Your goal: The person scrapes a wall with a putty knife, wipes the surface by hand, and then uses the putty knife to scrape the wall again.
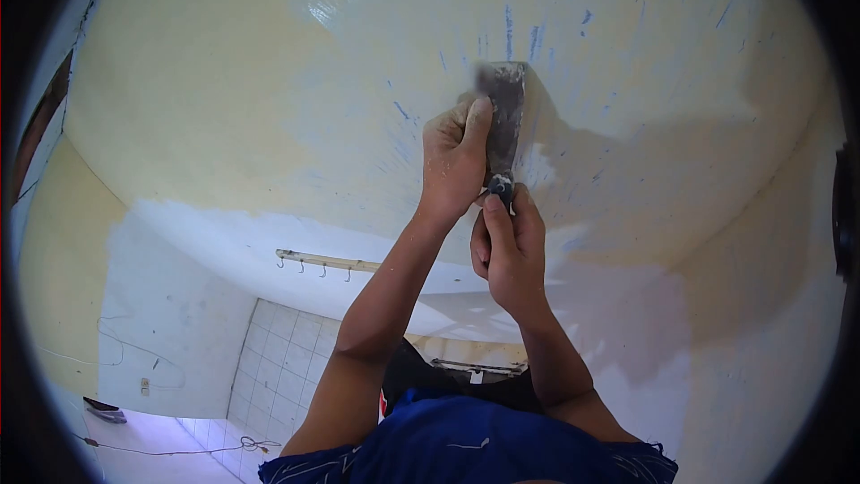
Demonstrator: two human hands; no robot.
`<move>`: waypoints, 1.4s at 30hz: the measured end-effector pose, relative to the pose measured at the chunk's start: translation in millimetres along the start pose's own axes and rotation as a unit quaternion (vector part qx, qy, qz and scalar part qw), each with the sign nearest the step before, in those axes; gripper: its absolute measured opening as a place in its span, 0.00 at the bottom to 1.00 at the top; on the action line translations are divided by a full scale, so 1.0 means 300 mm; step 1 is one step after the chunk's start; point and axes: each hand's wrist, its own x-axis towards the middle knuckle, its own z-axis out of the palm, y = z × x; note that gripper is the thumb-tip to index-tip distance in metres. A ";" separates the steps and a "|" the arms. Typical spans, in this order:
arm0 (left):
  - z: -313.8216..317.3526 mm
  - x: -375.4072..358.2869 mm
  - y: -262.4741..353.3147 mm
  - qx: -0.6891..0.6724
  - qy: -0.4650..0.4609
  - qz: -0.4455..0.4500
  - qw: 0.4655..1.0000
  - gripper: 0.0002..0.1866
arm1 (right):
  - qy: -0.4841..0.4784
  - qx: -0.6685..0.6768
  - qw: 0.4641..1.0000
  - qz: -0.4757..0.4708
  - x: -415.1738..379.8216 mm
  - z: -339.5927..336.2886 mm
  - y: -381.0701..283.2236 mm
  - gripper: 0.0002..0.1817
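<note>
Trailing through the lower left of the frame, a cable [249, 443] loops near white tiles [285, 341], and a rail [327, 260] with hooks runs above and to the right of them. Just right of centre, in the upper half, the left hand [457, 151] pinches the blade of a scraper [507, 121], thumb on its near face. The scraper stands nearly upright before a pale yellow wall [242, 63] with blue streaks; whether its wide end touches, I cannot tell. Below the blade, the right hand [512, 246] grasps the dark handle.
</note>
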 end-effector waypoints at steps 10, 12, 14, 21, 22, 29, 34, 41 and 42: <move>-0.021 -0.004 0.014 0.025 -0.039 -0.017 0.999 0.18 | 0.010 0.004 1.000 -0.001 -0.007 0.014 -0.032 0.11; -0.008 0.013 0.030 0.000 -0.037 -0.012 0.999 0.19 | -0.001 0.015 1.000 0.009 -0.001 0.021 -0.068 0.11; -0.008 0.021 0.029 -0.025 -0.033 -0.012 0.999 0.19 | 0.000 0.012 1.000 0.000 0.006 0.036 -0.077 0.11; -0.005 0.015 0.044 0.008 -0.027 -0.018 0.999 0.20 | 0.007 -0.009 1.000 -0.008 0.004 0.025 -0.060 0.12; -0.003 0.024 0.051 0.002 -0.029 -0.013 0.999 0.19 | 0.007 -0.010 1.000 -0.007 0.013 0.030 -0.076 0.12; -0.047 -0.040 0.013 0.069 -0.065 -0.072 0.993 0.21 | 0.015 -0.043 0.999 0.022 -0.046 -0.025 -0.040 0.10; -0.139 -0.148 -0.083 0.154 -0.105 -0.101 0.977 0.22 | 0.072 -0.141 0.987 -0.002 -0.152 -0.213 0.085 0.12; -0.077 -0.088 0.084 0.022 -0.144 -0.055 0.988 0.18 | 0.102 -0.232 0.966 -0.053 -0.128 -0.174 -0.078 0.14; -0.065 -0.076 0.104 0.021 -0.143 -0.057 0.988 0.18 | 0.092 -0.204 0.974 -0.038 -0.113 -0.156 -0.096 0.17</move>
